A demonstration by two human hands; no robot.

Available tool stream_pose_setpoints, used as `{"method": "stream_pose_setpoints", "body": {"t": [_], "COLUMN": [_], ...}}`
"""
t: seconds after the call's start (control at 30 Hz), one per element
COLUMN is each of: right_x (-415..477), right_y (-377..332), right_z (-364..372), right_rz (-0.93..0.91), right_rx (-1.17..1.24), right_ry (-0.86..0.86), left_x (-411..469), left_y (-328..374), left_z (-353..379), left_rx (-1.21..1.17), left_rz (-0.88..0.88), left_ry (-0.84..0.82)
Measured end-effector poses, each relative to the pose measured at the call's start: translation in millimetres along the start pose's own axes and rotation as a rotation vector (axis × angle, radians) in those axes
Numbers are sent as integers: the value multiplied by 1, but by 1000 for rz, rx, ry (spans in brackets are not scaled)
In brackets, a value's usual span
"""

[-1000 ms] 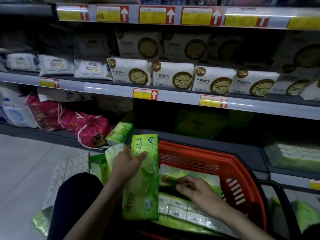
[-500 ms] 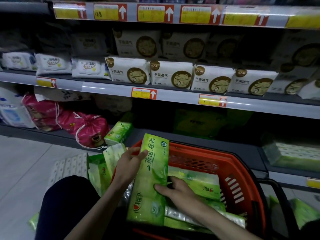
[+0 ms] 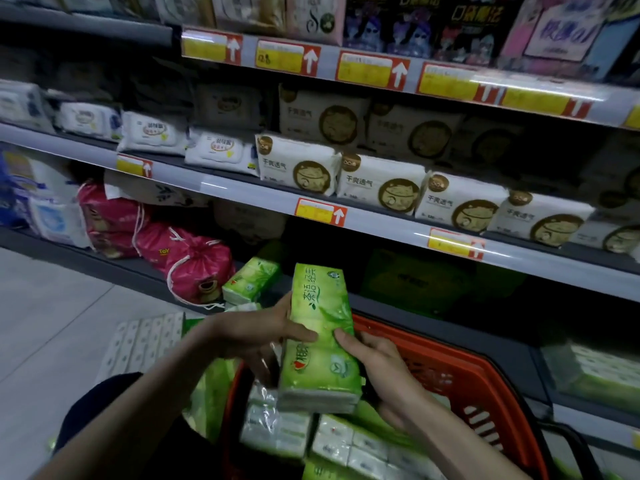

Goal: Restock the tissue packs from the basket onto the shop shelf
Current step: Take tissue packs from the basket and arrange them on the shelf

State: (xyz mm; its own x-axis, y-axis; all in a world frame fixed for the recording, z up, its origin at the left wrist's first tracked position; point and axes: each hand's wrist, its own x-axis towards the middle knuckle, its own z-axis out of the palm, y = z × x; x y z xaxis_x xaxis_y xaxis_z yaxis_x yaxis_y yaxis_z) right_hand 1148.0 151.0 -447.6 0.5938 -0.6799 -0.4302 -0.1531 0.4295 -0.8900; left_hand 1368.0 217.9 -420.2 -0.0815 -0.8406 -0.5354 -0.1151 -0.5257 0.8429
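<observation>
I hold a green tissue pack (image 3: 320, 336) upright above the red basket (image 3: 460, 372). My left hand (image 3: 256, 336) grips its left side, and my right hand (image 3: 377, 367) grips its right side from below. More green and white tissue packs (image 3: 346, 441) lie in the basket under it. One green pack (image 3: 250, 280) lies on the dark bottom shelf (image 3: 433, 327) just beyond my hands, beside pink drawstring bags (image 3: 194, 268).
White packs with brown round logos (image 3: 381, 187) fill the middle shelf above. Wet-wipe packs (image 3: 152, 133) sit to their left. Toilet roll packs (image 3: 142, 341) lie on the tiled floor at left. Green-white packs (image 3: 595, 372) sit on the bottom shelf at right.
The green pack has come up out of the basket toward the shelf. My right hand has moved from the packs in the basket onto the held pack. The view has tilted up.
</observation>
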Motion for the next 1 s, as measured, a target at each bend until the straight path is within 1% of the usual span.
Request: {"method": "stream_pose_setpoints", "body": {"t": [0.1, 0.2, 0.23, 0.37, 0.47, 0.6, 0.67, 0.73, 0.8, 0.87, 0.93, 1.0], "right_x": [24, 50, 59, 109, 150, 202, 226, 250, 270, 285, 292, 302], "right_y": [-16, -30, -34, -41, -43, -44, -37, -25, -14, -7, -6, -2], "right_z": [18, 35, 40, 52, 60, 66, 67, 64, 62, 63, 68, 71], "right_rz": [-17, 30, 44, 32, 21, 29, 20, 2, 3, 60, 150, 216], "right_rx": [34, 55, 58, 48, 40, -29, -58, -116, -170, -200, -222, -273], "right_ry": [-2, -28, -31, 67, 110, 174, 213, 256, 274, 275, 250, 228], "left_x": [23, 46, 53, 75, 92, 112, 118, 124, 133, 142, 146, 148], "left_y": [11, 14, 12, -4, -14, -25, -32, -39, -52, -68, -87, -99], "left_z": [-45, -70, -76, -97, -116, -142, -150, -156, -166, -177, -187, -188], "left_rx": [-107, -214, -249, -395, -508, -609, -649, -615, -565, -485, -314, -155], "left_rz": [22, 95, 100, 96, 129, 132, 123, 101, 72, 45, -59, -183], "left_ry": [24, 6, 30, 200, 310, 498, 524, 568, 672, 818, 976, 994]}}
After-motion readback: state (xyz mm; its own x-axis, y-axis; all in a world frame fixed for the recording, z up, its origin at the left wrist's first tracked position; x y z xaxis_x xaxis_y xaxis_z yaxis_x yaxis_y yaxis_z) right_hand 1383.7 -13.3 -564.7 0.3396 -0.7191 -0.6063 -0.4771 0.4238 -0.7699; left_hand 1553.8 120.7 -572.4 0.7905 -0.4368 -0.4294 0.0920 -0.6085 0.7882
